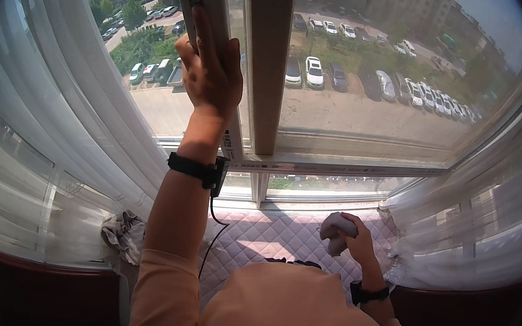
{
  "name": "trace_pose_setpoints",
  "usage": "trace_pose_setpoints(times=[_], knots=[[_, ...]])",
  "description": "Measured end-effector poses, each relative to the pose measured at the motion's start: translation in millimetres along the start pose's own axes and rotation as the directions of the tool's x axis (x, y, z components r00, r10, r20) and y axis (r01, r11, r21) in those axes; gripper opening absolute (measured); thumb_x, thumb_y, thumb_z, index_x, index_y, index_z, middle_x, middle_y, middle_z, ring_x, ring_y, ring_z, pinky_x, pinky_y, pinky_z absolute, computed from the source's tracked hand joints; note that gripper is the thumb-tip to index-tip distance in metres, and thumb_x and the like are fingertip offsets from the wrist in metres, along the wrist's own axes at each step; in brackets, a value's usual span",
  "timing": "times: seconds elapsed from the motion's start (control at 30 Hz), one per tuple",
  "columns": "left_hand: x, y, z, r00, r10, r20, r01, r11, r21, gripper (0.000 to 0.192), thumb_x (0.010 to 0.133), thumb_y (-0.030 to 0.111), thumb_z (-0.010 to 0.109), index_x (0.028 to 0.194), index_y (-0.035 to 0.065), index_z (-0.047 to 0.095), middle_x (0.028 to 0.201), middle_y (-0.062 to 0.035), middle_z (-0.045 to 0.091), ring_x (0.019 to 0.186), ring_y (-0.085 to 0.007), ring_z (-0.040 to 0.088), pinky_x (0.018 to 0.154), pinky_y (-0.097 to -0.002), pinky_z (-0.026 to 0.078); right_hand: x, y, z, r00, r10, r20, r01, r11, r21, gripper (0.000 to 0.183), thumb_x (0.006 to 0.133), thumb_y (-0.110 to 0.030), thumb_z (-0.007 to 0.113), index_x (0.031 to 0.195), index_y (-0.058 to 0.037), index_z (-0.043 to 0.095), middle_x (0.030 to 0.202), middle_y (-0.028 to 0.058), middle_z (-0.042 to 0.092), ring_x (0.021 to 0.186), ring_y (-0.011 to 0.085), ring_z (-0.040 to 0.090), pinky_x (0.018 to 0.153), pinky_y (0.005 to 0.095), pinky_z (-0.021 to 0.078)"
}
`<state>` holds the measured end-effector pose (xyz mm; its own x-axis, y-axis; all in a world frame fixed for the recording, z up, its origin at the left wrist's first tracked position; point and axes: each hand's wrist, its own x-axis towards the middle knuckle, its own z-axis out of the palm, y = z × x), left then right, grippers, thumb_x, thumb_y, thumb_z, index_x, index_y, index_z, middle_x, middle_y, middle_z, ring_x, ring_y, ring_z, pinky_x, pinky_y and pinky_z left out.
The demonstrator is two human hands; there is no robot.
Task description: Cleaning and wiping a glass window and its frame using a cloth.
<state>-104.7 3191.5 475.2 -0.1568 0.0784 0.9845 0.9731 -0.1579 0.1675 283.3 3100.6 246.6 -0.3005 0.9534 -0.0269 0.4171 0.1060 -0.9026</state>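
Note:
My left hand [213, 73] is raised against the upright white window frame [233, 134], its index finger pointing up along the frame and its fingers apart. Whether it grips the frame's edge is hard to tell. Low on the right, my right hand [358, 234] holds a bunched grey cloth [337, 232] above the quilted pink mat on the sill. Both wrists wear black straps, and a thin black cable hangs from the left one. The large window pane [358, 77] lies to the right of my left hand, behind a beige upright bar [271, 64].
Sheer white curtains hang at the left [82, 97] and right [483, 219]. The quilted mat [278, 224] covers the sill. A crumpled grey and white cloth [125, 233] lies at the left curtain's foot. Dark red panels [52, 291] flank the sill. Parked cars and buildings show outside.

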Motion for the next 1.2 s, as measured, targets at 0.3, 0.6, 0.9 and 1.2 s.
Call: trace_pose_setpoints(times=[0.3,0.6,0.9,1.2], knots=[[-3.4,-6.4,-19.7,0.993,0.109,0.044,-0.110,0.994,0.008,0.067,0.092,0.017,0.047,0.148,0.0059,0.013,0.144,-0.0182,0.037,0.087,-0.0371,0.050,0.070,-0.0428,0.048,65.6,-122.9,94.7,0.468,-0.815,-0.341,0.730,0.574,-0.371,0.046,0.072,0.009,0.063,0.114,-0.0064,0.057,0.111,0.0171,0.058,0.100,0.0322,0.056,0.086,0.0397,0.0448],[-3.3,-1.8,-8.3,0.984,0.175,-0.030,-0.175,0.984,-0.012,0.068,0.093,0.026,0.054,0.148,0.0092,0.018,0.102,-0.0176,0.048,0.084,-0.0284,0.049,0.072,-0.0385,0.045,139.1,-93.0,195.6,0.502,-0.865,0.019,0.790,0.449,-0.418,0.051,0.074,0.003,0.059,0.124,-0.0045,0.052,0.121,0.0127,0.057,0.092,0.0262,0.058,0.076,0.0343,0.0524],[-6.5,-13.5,-5.7,0.994,0.107,-0.036,-0.107,0.994,0.004,0.064,0.095,0.028,0.053,0.148,0.0116,0.021,0.103,-0.0132,0.046,0.086,-0.0221,0.048,0.078,-0.0351,0.041,136.2,-83.5,176.3,0.610,-0.784,0.115,0.743,0.516,-0.426,0.052,0.075,0.004,0.053,0.127,-0.0047,0.050,0.119,0.0132,0.060,0.090,0.0265,0.058,0.077,0.0325,0.0527],[-5.4,-12.1,-6.9,0.988,0.149,-0.031,-0.147,0.987,0.069,0.062,0.095,0.029,0.052,0.147,0.0096,0.024,0.104,-0.0154,0.048,0.087,-0.0254,0.052,0.077,-0.0343,0.043,138.0,-22.1,71.2,0.546,-0.837,-0.030,0.689,0.469,-0.552,0.039,0.073,0.002,0.059,0.112,-0.0031,0.062,0.108,0.0122,0.065,0.072,0.0232,0.052,0.067,0.0322,0.0493]])
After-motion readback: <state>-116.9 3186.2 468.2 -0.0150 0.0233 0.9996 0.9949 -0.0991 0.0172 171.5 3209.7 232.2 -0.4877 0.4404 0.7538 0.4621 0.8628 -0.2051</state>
